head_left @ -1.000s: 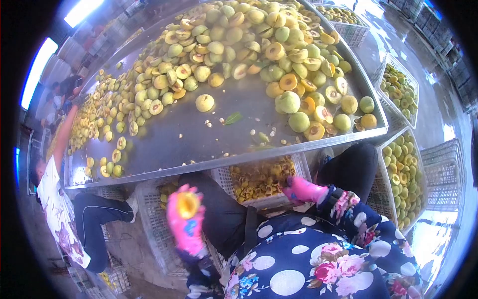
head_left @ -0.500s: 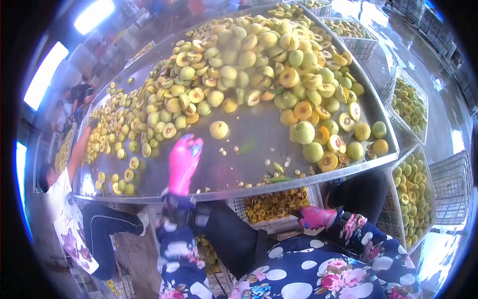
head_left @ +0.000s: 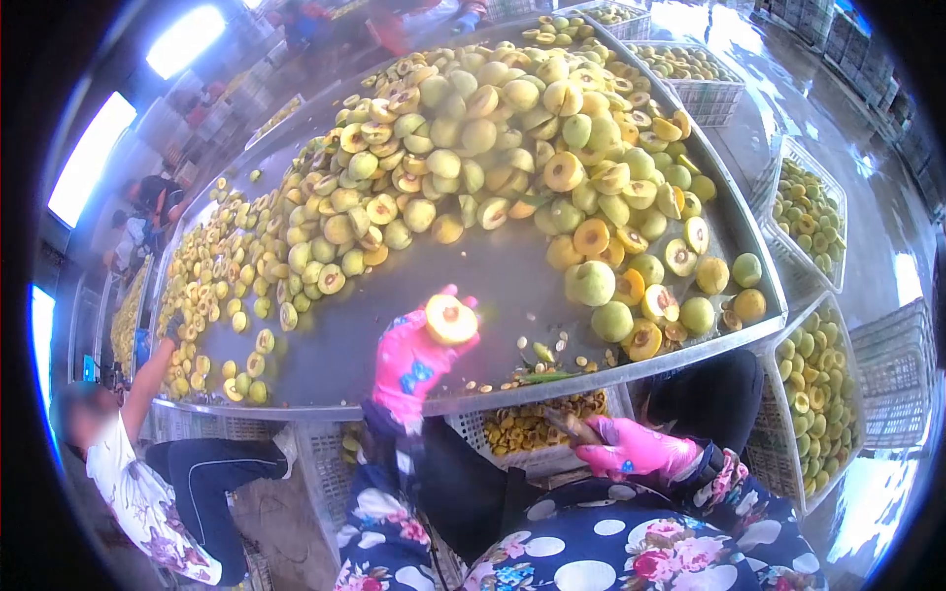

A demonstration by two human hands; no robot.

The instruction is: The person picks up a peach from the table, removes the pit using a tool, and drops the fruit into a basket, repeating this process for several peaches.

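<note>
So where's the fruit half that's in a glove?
In the head view, just left of centre, the fruit half is in the person's left hand, over the metal table near its front edge.

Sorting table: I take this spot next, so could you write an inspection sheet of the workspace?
Surface: metal table with a raised rim.
Job's things: heaped fruit, many cut open; a crate of cut pieces below the front rim.
Clutter: pale bits and a green leaf near the front rim.
Grip: left hand, gloved, holds a fruit half; right hand, gloved, holds a narrow tool, type unclear.
Cables: nothing seen.
Surroundings: fruit crates at right; a co-worker reaching in at left.
</note>
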